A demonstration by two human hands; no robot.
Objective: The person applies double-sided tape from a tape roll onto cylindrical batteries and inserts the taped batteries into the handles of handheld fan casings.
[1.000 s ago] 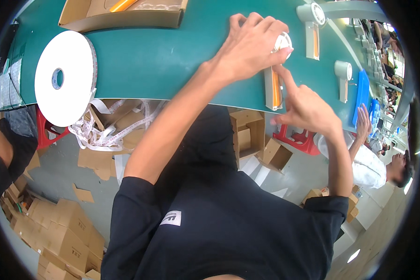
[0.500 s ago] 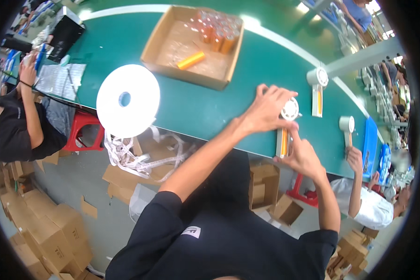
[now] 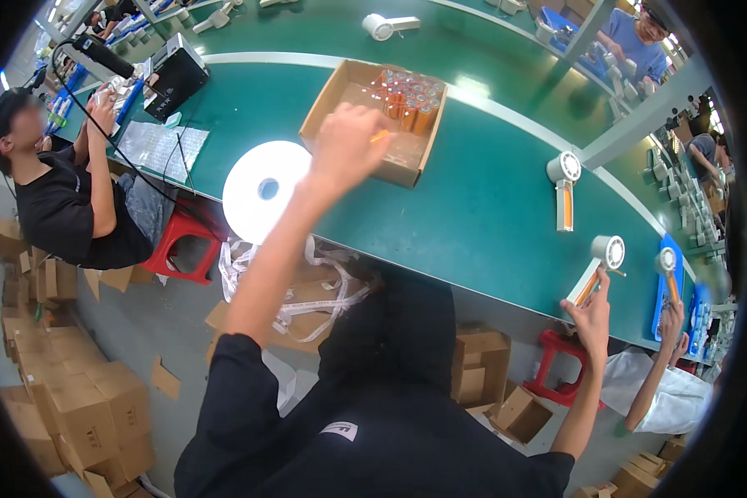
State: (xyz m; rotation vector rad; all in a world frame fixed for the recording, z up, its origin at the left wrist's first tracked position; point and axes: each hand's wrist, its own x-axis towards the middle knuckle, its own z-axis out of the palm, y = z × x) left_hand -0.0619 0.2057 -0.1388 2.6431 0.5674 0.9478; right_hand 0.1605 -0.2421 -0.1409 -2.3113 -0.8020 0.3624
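My left hand [image 3: 349, 143] is over the shallow cardboard box [image 3: 407, 176], its fingers closed on an orange cylindrical battery [image 3: 379, 135], of which only one end shows. More orange batteries [image 3: 413, 106] stand bunched upright in the far right part of that box. Out at the right, my right hand [image 3: 591, 319] grips a white handheld fan [image 3: 609, 251] by its open handle, with an orange strip visible inside. A second white fan [image 3: 565, 168] lies on the green table, further away, an orange battery in its handle.
A large white reel [image 3: 249, 187] sits at the table's near edge, white tape tangled below. A black box [image 3: 177, 76] and bubble wrap [image 3: 162, 149] lie at the left, beside a seated person [image 3: 58, 195]. At right, a co-worker's hand [image 3: 671, 322] holds another fan near a blue tray [image 3: 664, 286].
My left hand has left the fan and moved left to the box, closing on the loose battery. My right hand has carried the fan rightward. The view has shifted too.
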